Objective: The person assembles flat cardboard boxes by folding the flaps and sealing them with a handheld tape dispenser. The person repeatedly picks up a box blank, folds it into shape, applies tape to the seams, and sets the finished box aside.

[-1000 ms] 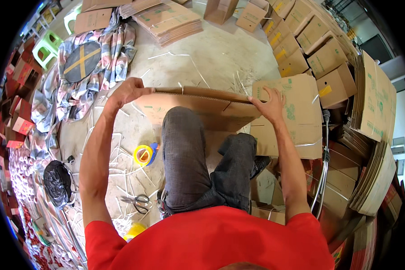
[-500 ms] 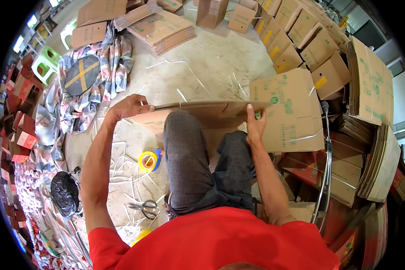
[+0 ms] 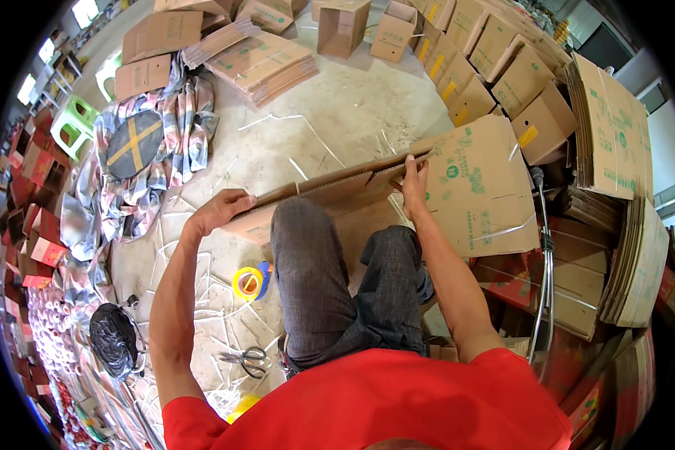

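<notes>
A folded cardboard box [image 3: 337,196] stands on edge in front of my knees, its far right corner tilted away from me. My left hand [image 3: 221,210] grips the box's left end, thumb along the top edge. At the opposite end, my right hand [image 3: 413,186] is closed on the board, with the thumb over the upper edge. A narrow gap shows between the box's upper layers. Behind my right hand lies a flat printed carton [image 3: 476,180], partly overlapped by the box's right end. My knees hide part of the box's lower side.
Tape rolls [image 3: 250,283], scissors [image 3: 245,361] and white strap scraps lie left of my legs. A metal pole [image 3: 545,277] stands at my right. Assembled boxes [image 3: 495,75] line the far right; a flat carton stack [image 3: 266,64] sits ahead, beside a cloth with a round black seat [image 3: 134,145].
The box's right end has swung away from me and up, and its left end has dropped a little nearer. A gap between its layers shows more. Both hands stay on it.
</notes>
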`<state>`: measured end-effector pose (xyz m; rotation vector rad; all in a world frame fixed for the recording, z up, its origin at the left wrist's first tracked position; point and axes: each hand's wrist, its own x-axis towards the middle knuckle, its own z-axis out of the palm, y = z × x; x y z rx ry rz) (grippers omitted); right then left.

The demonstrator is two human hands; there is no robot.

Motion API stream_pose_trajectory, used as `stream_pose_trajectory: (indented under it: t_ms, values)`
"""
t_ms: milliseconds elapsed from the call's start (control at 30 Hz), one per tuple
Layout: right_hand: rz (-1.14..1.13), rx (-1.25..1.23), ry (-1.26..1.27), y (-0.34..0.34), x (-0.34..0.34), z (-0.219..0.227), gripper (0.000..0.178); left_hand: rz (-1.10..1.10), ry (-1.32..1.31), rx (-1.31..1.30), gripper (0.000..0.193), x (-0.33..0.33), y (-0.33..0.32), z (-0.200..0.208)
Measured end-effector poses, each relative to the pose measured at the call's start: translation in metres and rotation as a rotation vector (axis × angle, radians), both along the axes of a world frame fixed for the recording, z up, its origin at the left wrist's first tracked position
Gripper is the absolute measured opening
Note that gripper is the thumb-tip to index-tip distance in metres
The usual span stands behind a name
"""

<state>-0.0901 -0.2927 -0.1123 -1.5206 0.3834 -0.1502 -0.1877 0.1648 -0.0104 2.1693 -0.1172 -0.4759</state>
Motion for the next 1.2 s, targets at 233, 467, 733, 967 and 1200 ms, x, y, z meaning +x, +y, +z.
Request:
stream_pose_trajectory:
  t_ms: [233,467,733,967,1200]
  values:
    - [0.152,0.082,0.368,0.004,0.021,0.047,0.057,-0.183,-0.334,0.284,0.039,0.003,-0.016,0.017]
    - [0.446,-0.28,0.312,-0.008,0.035,0.072,0.052,-0.238,-0.614,0.555,0.024,0.017,-0.009,0.008]
    - [0.653,-1.196,0.143,-0.004,0.039,0.137,0.044,0.111,-0.671,0.711,0.016,0.071,-0.038,0.011]
    - [0.858,-1.432,0.274,0.033,0.032,0.139,0.051,0.163,-0.494,0.825,0.018,0.115,-0.067,-0.027]
    - [0.916,-1.368,0.203,0.082,0.08,0.061,0.064,0.057,-0.411,0.678,0.034,0.144,-0.114,-0.044]
